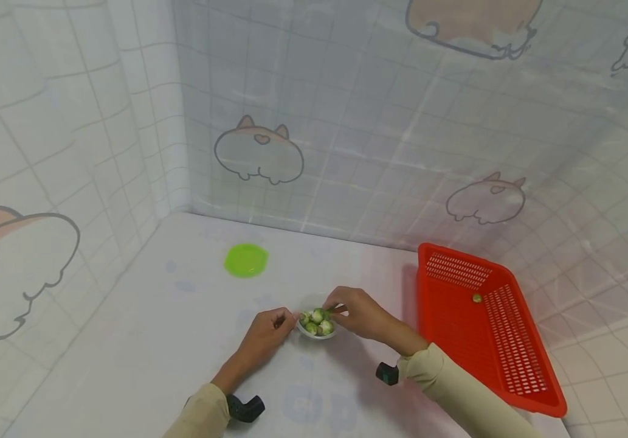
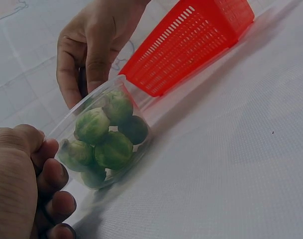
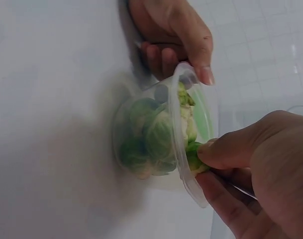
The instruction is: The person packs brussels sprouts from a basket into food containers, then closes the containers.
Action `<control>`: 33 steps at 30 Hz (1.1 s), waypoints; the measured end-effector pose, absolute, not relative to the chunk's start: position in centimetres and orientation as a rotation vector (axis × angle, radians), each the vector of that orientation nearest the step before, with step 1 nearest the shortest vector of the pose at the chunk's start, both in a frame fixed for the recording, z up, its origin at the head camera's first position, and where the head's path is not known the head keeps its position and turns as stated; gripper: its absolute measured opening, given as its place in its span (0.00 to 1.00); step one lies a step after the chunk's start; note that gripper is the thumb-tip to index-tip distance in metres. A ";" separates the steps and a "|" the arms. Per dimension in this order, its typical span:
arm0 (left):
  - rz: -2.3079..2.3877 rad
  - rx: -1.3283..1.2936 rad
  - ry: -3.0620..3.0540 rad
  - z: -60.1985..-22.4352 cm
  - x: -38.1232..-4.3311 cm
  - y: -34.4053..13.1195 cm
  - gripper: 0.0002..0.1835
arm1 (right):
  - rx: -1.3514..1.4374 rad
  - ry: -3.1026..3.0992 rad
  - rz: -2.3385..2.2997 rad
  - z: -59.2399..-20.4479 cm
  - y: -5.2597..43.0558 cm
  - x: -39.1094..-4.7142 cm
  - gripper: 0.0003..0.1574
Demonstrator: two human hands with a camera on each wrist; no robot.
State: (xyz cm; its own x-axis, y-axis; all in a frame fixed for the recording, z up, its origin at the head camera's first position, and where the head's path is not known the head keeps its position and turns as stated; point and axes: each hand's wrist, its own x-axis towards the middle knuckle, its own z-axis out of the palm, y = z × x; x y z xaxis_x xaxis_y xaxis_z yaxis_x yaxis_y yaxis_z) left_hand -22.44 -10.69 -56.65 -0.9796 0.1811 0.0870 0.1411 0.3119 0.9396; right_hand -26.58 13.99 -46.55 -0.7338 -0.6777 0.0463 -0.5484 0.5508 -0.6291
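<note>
A clear round plastic container holds several green Brussels sprouts and stands on the white tabletop. My left hand pinches its rim from the left, with the thumb over the edge, as the right wrist view shows. From the other side my right hand reaches to the container's mouth. Its thumb and fingers pinch one Brussels sprout at the rim, beside the others. The lower part of that sprout is hidden behind the rim.
To the right stands a red plastic basket with slotted walls, and a single Brussels sprout lies inside it. A bright green lid lies flat at the back left. Printed curtain walls border the table behind and on both sides.
</note>
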 end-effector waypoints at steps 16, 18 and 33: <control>1.821 0.343 2.520 -56.6 -22.3 -10.6 0.20 | -1.066 2.610 -0.858 -46.9 14.2 -26.6 0.13; 1.819 0.344 2.523 -56.5 -22.4 -10.7 0.20 | -1.056 2.624 -0.855 -46.7 14.2 -26.6 0.13; 1.793 0.311 2.521 -56.7 -22.5 -10.6 0.19 | -0.979 2.662 -1.114 -46.0 16.8 -26.7 0.12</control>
